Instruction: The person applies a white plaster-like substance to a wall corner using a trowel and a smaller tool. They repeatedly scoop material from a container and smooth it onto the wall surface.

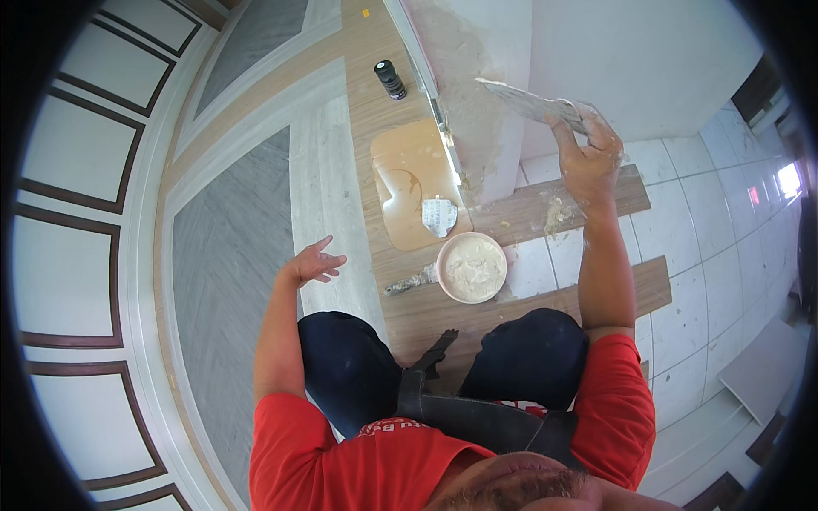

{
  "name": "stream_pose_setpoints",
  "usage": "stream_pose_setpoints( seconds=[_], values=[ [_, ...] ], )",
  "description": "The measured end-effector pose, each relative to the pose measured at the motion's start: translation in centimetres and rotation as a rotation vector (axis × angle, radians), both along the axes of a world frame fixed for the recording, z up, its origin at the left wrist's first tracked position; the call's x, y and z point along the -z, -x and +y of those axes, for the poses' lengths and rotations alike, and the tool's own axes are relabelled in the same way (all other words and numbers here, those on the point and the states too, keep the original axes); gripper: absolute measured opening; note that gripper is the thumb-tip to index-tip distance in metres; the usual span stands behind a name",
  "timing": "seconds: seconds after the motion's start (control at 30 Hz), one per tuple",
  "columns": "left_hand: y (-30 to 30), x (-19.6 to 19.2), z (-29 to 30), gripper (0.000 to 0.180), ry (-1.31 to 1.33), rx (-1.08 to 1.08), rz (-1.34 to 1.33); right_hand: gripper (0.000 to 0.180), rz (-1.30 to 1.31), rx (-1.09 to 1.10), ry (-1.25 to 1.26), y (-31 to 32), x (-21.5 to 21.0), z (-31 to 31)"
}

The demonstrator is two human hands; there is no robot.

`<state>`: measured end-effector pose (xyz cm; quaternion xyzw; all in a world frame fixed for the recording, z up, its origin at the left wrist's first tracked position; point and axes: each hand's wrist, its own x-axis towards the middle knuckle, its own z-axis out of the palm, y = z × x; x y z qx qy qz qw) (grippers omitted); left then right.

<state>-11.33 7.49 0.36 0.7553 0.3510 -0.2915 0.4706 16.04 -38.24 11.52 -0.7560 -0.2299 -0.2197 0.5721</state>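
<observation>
Just beyond the knees (532, 353), a handled pan (441, 279) is holding pale paste (475, 266); past it, a crumpled label (439, 218) is lying on a tan board (395, 166), and a black bottle (392, 83) is resting farther off. The left hand (315, 262) is hovering empty, fingers loosely spread. The right hand (590, 157) is pinching a smeared trowel (530, 104), thumb below, before the wall (630, 60); whether they're touching, I can't tell.

- Scraper (532, 104): metal-looking, rough with smears
- Paste (473, 266): matt, lumpy
- Floor tiles (716, 204): smooth, glossy
- Planks (652, 285): wood-grained
- Bottle (391, 81): plastic-looking
- Shirt (294, 434): matt cloth
</observation>
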Motion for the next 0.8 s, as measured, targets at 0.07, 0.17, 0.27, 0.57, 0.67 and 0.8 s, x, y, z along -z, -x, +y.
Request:
stream_pose_setpoints(
  seconds=[0.07, 0.17, 0.27, 0.57, 0.67, 0.8],
  values=[
    [0.0, -0.1, 0.1, 0.118, 0.014, 0.002, -0.007, 0.02, 0.101, -0.037, -0.002, 0.2, -0.1, -0.1],
    [-0.4, -0.1, -0.3, 0.118, 0.015, 0.006, -0.008, 0.023, 0.218, -0.155, 0.032, -0.1, 1.2, 0.4],
    [-0.6, -0.1, -0.4, 0.118, 0.024, 0.008, -0.013, 0.023, 0.274, -0.207, 0.043, -0.4, 1.8, 1.4],
    [-0.1, 0.3, 0.0, 0.119, 0.004, 0.008, -0.009, 0.018, -0.385, -0.165, 0.304, 0.0, 3.7, 2.0],
    [-0.3, 0.3, -0.1, 0.119, 0.011, 0.018, -0.017, 0.024, -0.46, -0.155, 0.295, -0.2, 4.6, 2.3],
    [-0.3, 0.3, 0.0, 0.12, 0.023, 0.019, -0.018, 0.027, -0.514, -0.106, 0.207, -0.1, 4.5, 2.8]
  ],
)
